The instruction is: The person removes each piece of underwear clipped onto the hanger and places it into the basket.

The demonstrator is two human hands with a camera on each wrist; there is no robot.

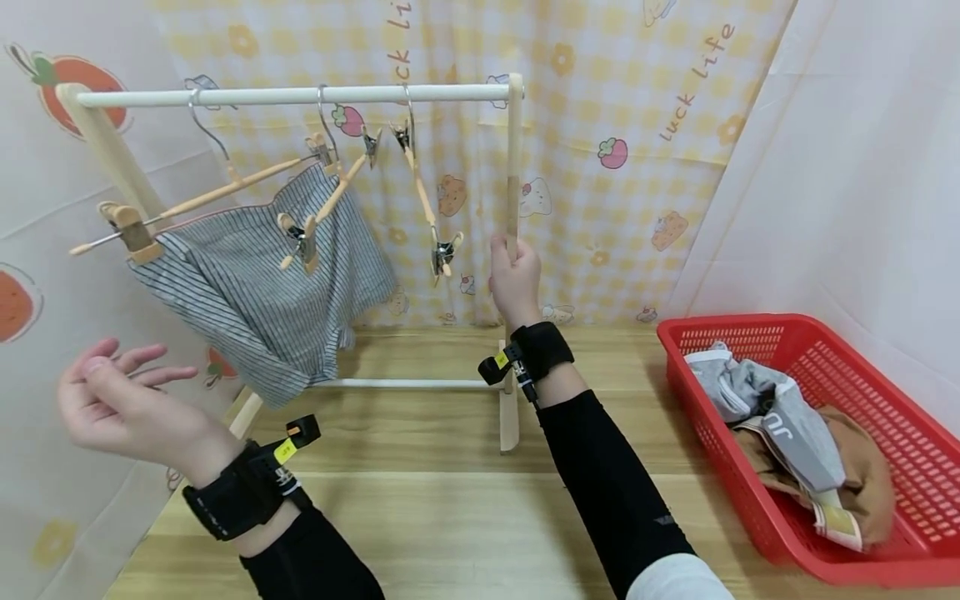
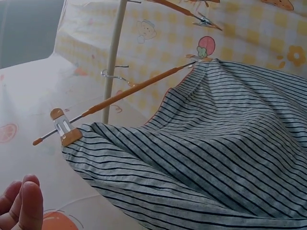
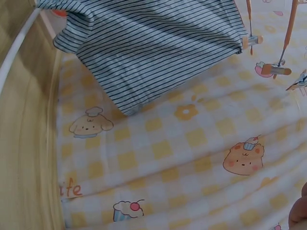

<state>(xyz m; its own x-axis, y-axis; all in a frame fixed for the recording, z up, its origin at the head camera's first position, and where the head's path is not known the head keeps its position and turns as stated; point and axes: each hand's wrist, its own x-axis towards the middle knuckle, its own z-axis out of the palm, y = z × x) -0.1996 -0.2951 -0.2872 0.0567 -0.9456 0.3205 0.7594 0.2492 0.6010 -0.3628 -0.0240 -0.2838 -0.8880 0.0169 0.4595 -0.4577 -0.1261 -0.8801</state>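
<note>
A small wooden clothes rack [image 1: 300, 95] stands on the table. Striped grey shorts [image 1: 270, 275] hang clipped to a wooden clip hanger [image 1: 217, 193]; in the left wrist view the striped shorts [image 2: 216, 143] and one clip [image 2: 64, 130] show close up. Two more clip hangers [image 1: 423, 196] hang bare on the rail. My right hand [image 1: 514, 275] grips the rack's right upright post [image 1: 513, 167]. My left hand [image 1: 112, 400] hovers with relaxed fingers left of the shorts and holds nothing; its fingertips [image 2: 21, 206] show at the corner.
A red plastic basket [image 1: 825, 333] with several crumpled garments [image 1: 795, 433] sits at the table's right. Patterned curtains [image 1: 622, 150] hang behind and to the left. The wooden tabletop [image 1: 450, 517] lies in front of the rack.
</note>
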